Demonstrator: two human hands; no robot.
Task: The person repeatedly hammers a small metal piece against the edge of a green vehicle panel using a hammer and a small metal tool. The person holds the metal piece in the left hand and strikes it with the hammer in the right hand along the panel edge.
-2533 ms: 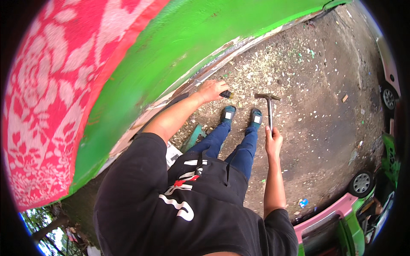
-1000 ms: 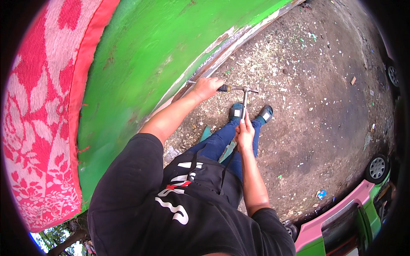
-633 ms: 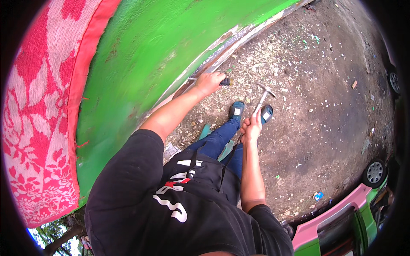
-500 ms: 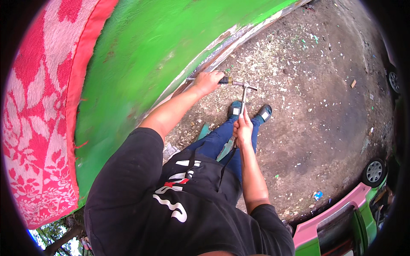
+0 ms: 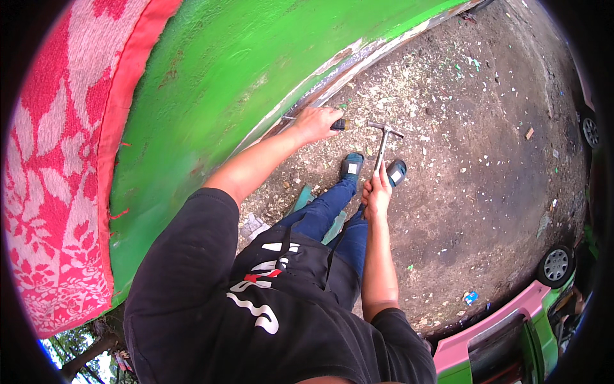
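My left hand (image 5: 312, 125) is closed on a dark-handled tool with a yellowish end (image 5: 340, 125), like a chisel. Its thin metal shaft reaches the flaking lower edge (image 5: 329, 86) of a curved green painted panel (image 5: 198, 70). My right hand (image 5: 378, 192) grips a metal-shafted hammer (image 5: 386, 128), whose head is just right of the tool's handle end, apart from it. My feet in dark slides (image 5: 352, 168) are below the tools on the ground.
A pink floral cloth (image 5: 61, 179) covers the left of the panel. Pale chips (image 5: 396, 89) litter the dirt ground. Pink and green vehicle parts (image 5: 492, 320) and a wheel (image 5: 554, 265) lie at the lower right. Part of a tree (image 5: 86, 358) shows at the lower left.
The hammer has swung to and from the tool's handle end; since half a second ago its head has moved rightward, away from it. My left hand stays at the panel's edge.
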